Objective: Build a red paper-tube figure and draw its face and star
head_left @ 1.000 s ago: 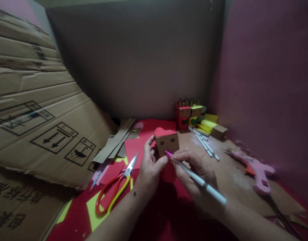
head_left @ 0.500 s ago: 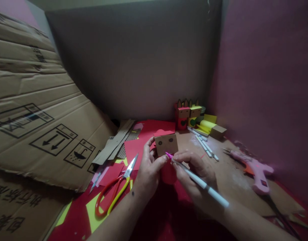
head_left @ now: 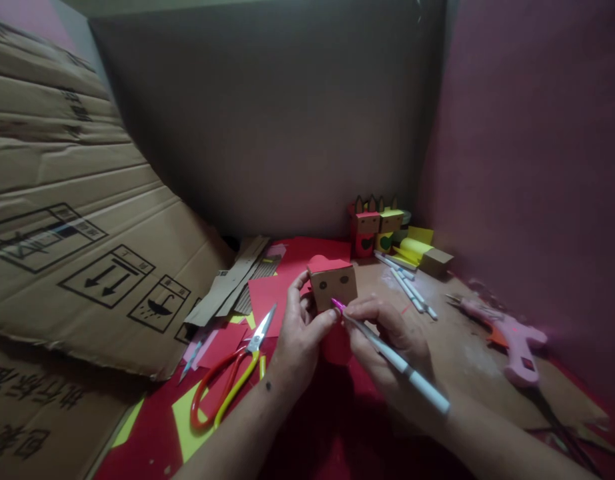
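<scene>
Pointing far-left, slanting lengthwise, white magenta-tipped marker (head_left: 393,357) sits gripped in right hand (head_left: 407,339); left hand (head_left: 302,339) grasps red-topped cardboard box (head_left: 335,289).

The left hand (head_left: 301,333) and right hand (head_left: 395,343) are bare, down to the fingers (head_left: 375,309). The left forearm (head_left: 237,430) is uncovered as far as it shows, with one small, roundish dark mark (head_left: 268,386) near the wrist (head_left: 285,383). The right forearm (head_left: 495,450) is likewise uncovered; fingernail detail is too small to tell.
</scene>
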The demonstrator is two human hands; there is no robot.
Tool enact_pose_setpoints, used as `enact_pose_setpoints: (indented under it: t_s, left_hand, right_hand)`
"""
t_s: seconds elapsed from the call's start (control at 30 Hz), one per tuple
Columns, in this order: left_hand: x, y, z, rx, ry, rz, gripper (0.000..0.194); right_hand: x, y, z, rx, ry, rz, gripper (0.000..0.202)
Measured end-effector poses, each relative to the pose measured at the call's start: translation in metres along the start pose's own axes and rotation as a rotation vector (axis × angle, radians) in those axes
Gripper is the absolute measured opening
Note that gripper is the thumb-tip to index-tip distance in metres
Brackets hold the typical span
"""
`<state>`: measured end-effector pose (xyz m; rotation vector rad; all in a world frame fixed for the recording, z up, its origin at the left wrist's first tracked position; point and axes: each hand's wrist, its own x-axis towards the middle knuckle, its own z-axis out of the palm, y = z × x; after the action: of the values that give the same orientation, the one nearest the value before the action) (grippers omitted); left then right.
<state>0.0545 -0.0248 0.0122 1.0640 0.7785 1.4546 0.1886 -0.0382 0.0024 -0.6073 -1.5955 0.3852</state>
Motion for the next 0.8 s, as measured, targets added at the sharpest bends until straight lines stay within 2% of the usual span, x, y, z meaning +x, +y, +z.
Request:
enact_pose_setpoints:
  t_s: [0.57,0.8]
  left_hand:
    - [-0.0007,0.0002,0.003,-0.048,0.002,-0.009,0.083]
    - [-0.0014,0.0017,0.0036,-0.05,0.008,-0.012,0.084]
  right_hand:
    - [0.0,-0.0061,-0.0016,0.022,-0.035,0.023,0.025]
    - [-0.0006,-0.0024,0.0011,0.119,0.031,0.039,0.025]
